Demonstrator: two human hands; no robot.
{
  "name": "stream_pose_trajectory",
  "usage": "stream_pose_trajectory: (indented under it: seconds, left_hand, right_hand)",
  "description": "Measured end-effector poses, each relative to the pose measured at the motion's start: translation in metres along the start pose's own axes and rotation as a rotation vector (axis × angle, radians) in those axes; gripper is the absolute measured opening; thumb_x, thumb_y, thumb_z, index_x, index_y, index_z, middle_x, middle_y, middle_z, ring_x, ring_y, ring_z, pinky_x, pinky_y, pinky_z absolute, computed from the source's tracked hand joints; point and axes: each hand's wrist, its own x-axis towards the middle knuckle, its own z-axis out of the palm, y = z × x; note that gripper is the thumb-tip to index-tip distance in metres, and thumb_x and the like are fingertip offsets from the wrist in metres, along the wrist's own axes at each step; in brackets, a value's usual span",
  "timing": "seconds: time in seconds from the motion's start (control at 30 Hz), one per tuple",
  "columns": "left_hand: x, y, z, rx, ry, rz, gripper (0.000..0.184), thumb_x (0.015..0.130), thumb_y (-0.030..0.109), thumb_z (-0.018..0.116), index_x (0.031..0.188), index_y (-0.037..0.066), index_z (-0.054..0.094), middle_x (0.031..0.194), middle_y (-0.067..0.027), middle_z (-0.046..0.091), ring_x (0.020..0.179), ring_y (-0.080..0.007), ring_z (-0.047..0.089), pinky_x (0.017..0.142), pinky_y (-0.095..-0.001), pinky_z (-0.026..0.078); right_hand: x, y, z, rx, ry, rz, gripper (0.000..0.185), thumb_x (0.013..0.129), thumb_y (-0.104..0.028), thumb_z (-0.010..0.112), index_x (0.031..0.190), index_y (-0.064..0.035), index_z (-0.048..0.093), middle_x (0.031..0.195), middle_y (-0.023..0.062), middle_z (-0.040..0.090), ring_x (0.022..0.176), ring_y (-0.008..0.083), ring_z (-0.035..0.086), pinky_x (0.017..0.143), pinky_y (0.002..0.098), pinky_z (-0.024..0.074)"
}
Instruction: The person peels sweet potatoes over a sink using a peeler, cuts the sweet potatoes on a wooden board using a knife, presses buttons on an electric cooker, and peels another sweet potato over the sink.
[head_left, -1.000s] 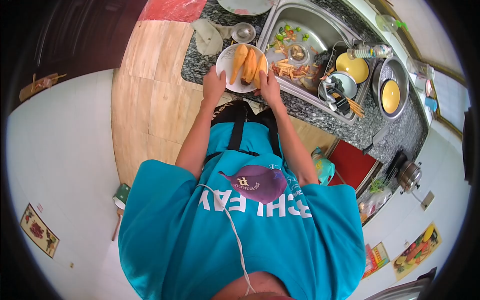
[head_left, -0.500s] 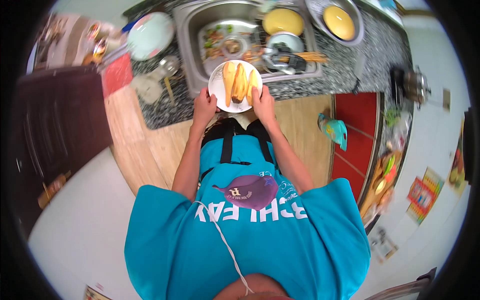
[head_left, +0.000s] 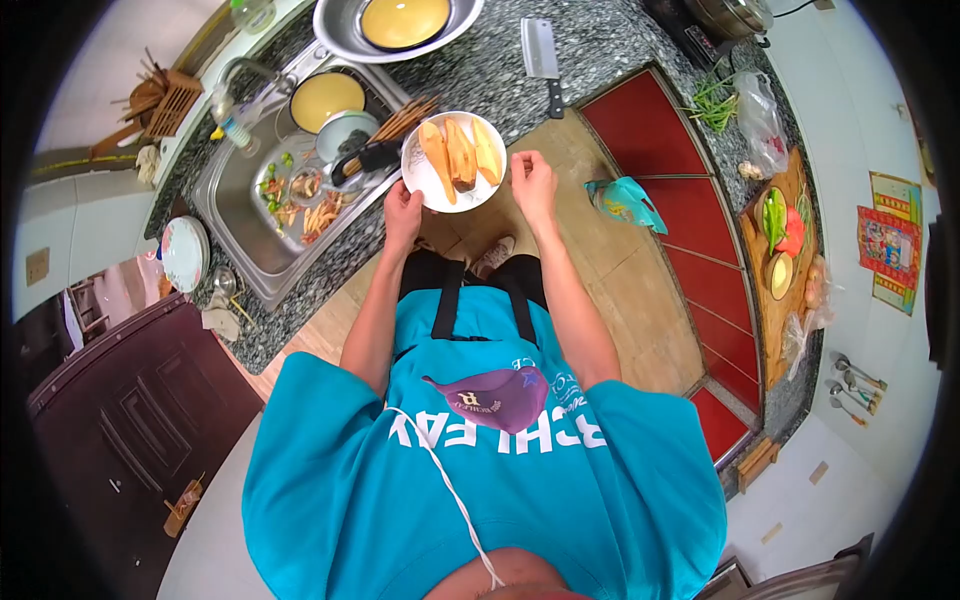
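Observation:
My left hand grips the lower left rim of a white plate, thumb and fingers closed on it. Several long, tapered, peeled yellow-orange vegetable pieces lie side by side on the plate; their exact kind is not clear. Just beyond the plate's right rim is my right hand, fingers loosely bent and a narrow gap between it and the plate. It appears to hold nothing. The plate is over the counter's front edge, to the right of the sink.
A cleaver lies on the granite counter. Near the sink are a metal basin and chopsticks; scraps lie inside it. Along the right counter are green onions and a cutting board. A teal bag hangs by red cabinets.
My body has turned right, so the sink now sits farther left in view and the cleaver shows. The plate came along in my left hand; my right hand has come off its rim.

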Motion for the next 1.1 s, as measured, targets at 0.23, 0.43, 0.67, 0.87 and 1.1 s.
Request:
stream_pose_trajectory:
  seconds: [0.23, 0.43, 0.67, 0.87, 1.1]
  left_hand:
    - [0.044, -0.013, 0.061, 0.03, 0.012, -0.091, 0.034, 0.09, -0.002, 0.048, 0.123, -0.007, 0.051, 0.101, -0.0117, 0.068, 0.074, -0.0156, 0.066, 0.063, -0.029, 0.057]
    - [0.08, -0.005, 0.074, 0.017, 0.0, -0.137, 0.036, 0.091, 0.0, 0.048, 0.126, -0.007, 0.049, 0.105, -0.0117, 0.066, 0.079, -0.0181, 0.067, 0.066, -0.0314, 0.059]
    - [0.111, 0.001, 0.091, 0.032, -0.06, -0.131, 0.03, 0.092, 0.004, 0.052, 0.12, -0.006, 0.051, 0.102, -0.0113, 0.066, 0.078, -0.0167, 0.066, 0.065, -0.0302, 0.057]
    - [0.133, -0.02, 0.132, 0.14, -0.246, -0.042, 0.025, 0.092, 0.003, 0.052, 0.115, -0.005, 0.052, 0.104, -0.0115, 0.065, 0.085, -0.0165, 0.066, 0.07, -0.0308, 0.058]
    - [0.107, -0.022, 0.291, 0.191, -0.711, -0.184, 0.021, 0.095, -0.001, 0.047, 0.115, -0.006, 0.052, 0.1, -0.0137, 0.066, 0.079, -0.0195, 0.068, 0.068, -0.0324, 0.059]
  right_hand:
    - [0.108, 0.039, -0.016, -0.23, 0.136, -0.116, 0.018, 0.084, -0.011, 0.069, 0.096, 0.0009, 0.063, 0.086, 0.0169, 0.063, 0.082, 0.0354, 0.063, 0.077, 0.0438, 0.0504]
    - [0.168, 0.056, -0.01, -0.452, 0.095, -0.098, 0.038, 0.08, -0.016, 0.073, 0.111, 0.0008, 0.056, 0.111, 0.025, 0.056, 0.101, 0.0437, 0.057, 0.091, 0.0478, 0.0459]
    - [0.192, 0.09, -0.026, -0.188, -0.165, 0.158, 0.026, 0.084, -0.015, 0.061, 0.1, 0.0038, 0.05, 0.059, 0.0181, 0.062, 0.058, 0.039, 0.066, 0.055, 0.0475, 0.0529]
    - [0.104, 0.078, -0.112, 0.407, 0.174, 0.409, 0.015, 0.087, -0.012, 0.057, 0.086, -0.0025, 0.045, 0.051, 0.0054, 0.05, 0.036, 0.0145, 0.051, 0.035, 0.0318, 0.038]
    - [-0.001, 0.097, -0.207, 0.665, 0.596, 0.563, 0.012, 0.086, -0.005, 0.054, 0.087, -0.0046, 0.042, 0.053, 0.0021, 0.046, 0.035, 0.0112, 0.045, 0.032, 0.0287, 0.0328]
